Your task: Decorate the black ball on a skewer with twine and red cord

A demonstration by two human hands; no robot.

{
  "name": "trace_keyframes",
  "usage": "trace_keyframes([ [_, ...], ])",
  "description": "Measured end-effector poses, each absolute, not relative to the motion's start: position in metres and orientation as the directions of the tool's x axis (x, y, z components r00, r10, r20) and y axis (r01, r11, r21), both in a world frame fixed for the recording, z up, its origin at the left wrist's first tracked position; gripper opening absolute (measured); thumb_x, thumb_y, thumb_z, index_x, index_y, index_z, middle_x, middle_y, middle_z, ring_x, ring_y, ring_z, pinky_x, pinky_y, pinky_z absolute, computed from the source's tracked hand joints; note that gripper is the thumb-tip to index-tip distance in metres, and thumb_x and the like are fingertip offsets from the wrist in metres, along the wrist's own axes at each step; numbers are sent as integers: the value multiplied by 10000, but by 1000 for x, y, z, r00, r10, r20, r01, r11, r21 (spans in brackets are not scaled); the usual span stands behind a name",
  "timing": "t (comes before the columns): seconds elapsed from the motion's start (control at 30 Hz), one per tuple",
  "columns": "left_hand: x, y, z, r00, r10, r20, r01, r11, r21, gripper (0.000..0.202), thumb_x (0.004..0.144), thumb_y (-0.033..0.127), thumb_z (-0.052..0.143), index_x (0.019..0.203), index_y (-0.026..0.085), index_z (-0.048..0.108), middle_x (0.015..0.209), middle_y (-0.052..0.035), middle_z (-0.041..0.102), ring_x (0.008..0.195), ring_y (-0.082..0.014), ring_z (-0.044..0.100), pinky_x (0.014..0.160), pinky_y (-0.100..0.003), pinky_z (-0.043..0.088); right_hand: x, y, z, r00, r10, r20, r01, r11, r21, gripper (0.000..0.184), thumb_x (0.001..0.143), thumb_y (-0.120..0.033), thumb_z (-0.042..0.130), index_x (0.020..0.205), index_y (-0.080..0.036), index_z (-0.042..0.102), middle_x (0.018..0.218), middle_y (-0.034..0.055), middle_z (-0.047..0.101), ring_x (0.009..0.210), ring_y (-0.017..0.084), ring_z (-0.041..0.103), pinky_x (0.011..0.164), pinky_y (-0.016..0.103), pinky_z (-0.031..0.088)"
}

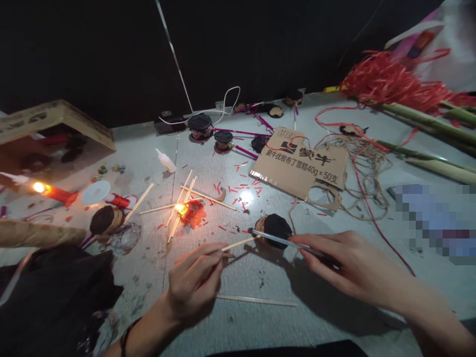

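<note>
My left hand (195, 277) pinches a thin wooden stick (241, 243) that points right, its far end at a small round drum (277, 230) with a black cover and twine around its side. In my right hand (342, 267) is a slim greyish rod (271, 237) with a dark tip, like a glue stick. It crosses in front of the drum, its tip close to the wooden stick's far end. Whether the tip touches the stick, I cannot tell. A pale translucent glue stick (256, 300) lies below my hands.
A burning red candle (189, 213) stands among loose wooden sticks (148, 204); another lit candle (55, 192) is at left. Cut cardboard (297, 163), tangled twine (366, 168), a white-tipped bottle (165, 161), black-topped drums (200, 124) and an open box (74, 124) lie around.
</note>
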State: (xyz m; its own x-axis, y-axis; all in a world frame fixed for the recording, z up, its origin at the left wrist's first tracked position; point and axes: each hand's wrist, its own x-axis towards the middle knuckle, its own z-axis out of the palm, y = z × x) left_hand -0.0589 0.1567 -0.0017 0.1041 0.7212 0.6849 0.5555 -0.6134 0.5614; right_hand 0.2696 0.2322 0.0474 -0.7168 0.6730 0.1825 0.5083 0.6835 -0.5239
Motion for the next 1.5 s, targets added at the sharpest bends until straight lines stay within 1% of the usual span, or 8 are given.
trace_keyframes([
  [0.33, -60, 156, -6, 104, 745, 659, 563, -590, 579, 258, 901, -84, 739, 1048, 128, 756, 1035, -74, 832, 898, -158, 821, 767, -258, 696, 272, 226, 66, -685, 674, 277, 513, 716, -473, 279, 1129, -249, 504, 1324, -216, 701, 786, -18, 787, 531, 122, 690, 537, 258, 495],
  [0.53, -60, 157, -6, 93, 745, 661, 570, -584, 578, 238, 913, -74, 721, 1034, 129, 749, 1038, -79, 834, 899, -157, 824, 766, -254, 692, 277, 224, 58, -698, 681, 222, 539, 703, -464, 297, 1113, -231, 502, 1309, -220, 723, 827, 8, 816, 524, 135, 695, 535, 275, 499],
  [0.67, -59, 158, -4, 102, 736, 669, 557, -599, 575, 233, 924, -73, 707, 1041, 125, 748, 1036, -85, 832, 910, -157, 827, 784, -254, 693, 277, 224, 50, -706, 684, 183, 540, 687, -486, 292, 1090, -203, 524, 1302, -223, 724, 749, -17, 769, 512, 131, 672, 534, 267, 478],
  [0.77, -59, 158, -3, 105, 731, 675, 569, -601, 562, 228, 929, -62, 710, 1047, 131, 746, 1018, -77, 831, 902, -154, 827, 777, -247, 687, 274, 223, 52, -693, 683, 231, 520, 696, -496, 289, 1089, -197, 540, 1318, -219, 716, 712, -31, 741, 480, 118, 637, 513, 258, 455],
  [0.9, -59, 159, -1, 115, 737, 666, 582, -593, 556, 224, 937, -45, 716, 1053, 144, 745, 998, -66, 833, 895, -157, 826, 762, -249, 682, 271, 222, 58, -650, 699, 299, 507, 692, -515, 301, 1092, -191, 540, 1338, -222, 711, 825, 1, 805, 526, 119, 679, 551, 262, 496],
  [1.1, -59, 157, -4, 97, 748, 657, 581, -578, 573, 235, 929, -46, 709, 1052, 150, 750, 1015, -71, 837, 896, -169, 829, 760, -270, 685, 274, 224, 49, -691, 703, 165, 540, 655, -529, 334, 1067, -191, 563, 1349, -245, 733, 768, -17, 780, 522, 131, 679, 532, 267, 471],
  [1.27, -61, 157, -7, 102, 754, 649, 562, -582, 588, 248, 924, -49, 720, 1064, 154, 745, 1013, -69, 836, 891, -173, 824, 747, -277, 690, 273, 223, 50, -635, 733, 243, 530, 643, -552, 302, 1087, -218, 555, 1323, -203, 742, 737, 1, 762, 472, 112, 624, 483, 247, 432],
  [1.5, -61, 159, -3, 122, 734, 668, 577, -600, 554, 236, 931, -49, 710, 1060, 146, 743, 991, -70, 831, 876, -162, 827, 751, -252, 686, 273, 224, 49, -668, 710, 225, 534, 667, -520, 287, 1080, -205, 554, 1312, -214, 723, 723, -22, 751, 467, 107, 622, 494, 244, 428],
])
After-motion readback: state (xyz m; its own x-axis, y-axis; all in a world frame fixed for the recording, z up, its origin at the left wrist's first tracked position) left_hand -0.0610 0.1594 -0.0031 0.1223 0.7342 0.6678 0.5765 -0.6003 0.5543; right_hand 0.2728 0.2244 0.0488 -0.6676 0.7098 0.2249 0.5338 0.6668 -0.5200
